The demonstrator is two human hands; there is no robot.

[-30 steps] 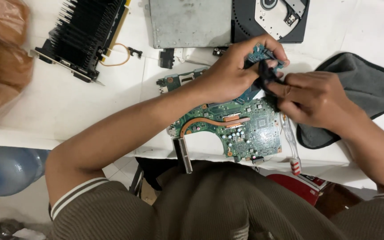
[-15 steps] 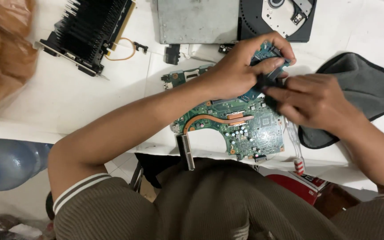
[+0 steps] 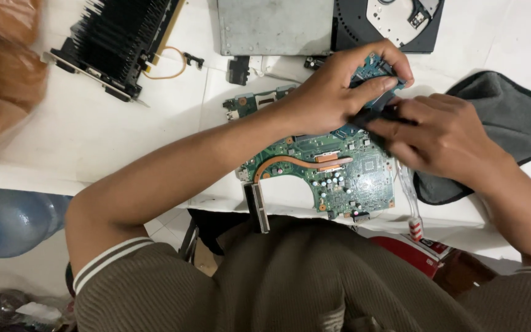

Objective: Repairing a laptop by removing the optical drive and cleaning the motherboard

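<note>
- On the white desk (image 3: 124, 141), centre of the head view: green circuit board (image 3: 339, 175) lying flat, copper heat pipe (image 3: 296, 163) curving across its near-left part.
- Left hand (image 3: 339, 92) sits at the board's 12 o'clock corner, fingers curled over that far edge; grip closed on the board corner, thumb pressing down beside a small dark part (image 3: 379, 114).
- Right hand (image 3: 444, 138) at roughly 2 o'clock of the board, touching the left thumb. Grip pinched tight on the same small dark part; what the part is cannot be told, fingers hide most of it.
- Board relative to both grips: the bulk of it extends from the hands toward 6–7 o'clock, out from under them; only the far-right corner is covered.
- Grey cloth (image 3: 505, 117) at 3 o'clock of the board, under the right wrist.
- Small green daughter board (image 3: 247, 104) at 10 o'clock, just beside the left forearm.
- Black finned heatsink card (image 3: 115, 46) well apart at 10–11 o'clock; grey metal plate (image 3: 275, 24) at 12 o'clock; black optical drive (image 3: 394, 18) at 1 o'clock, next to the plate.
- Clear-handled toothbrush (image 3: 410, 203) along the board's right edge, at 4 o'clock.
- Blue water jug (image 3: 7, 218) at 8 o'clock, below desk level.
</note>
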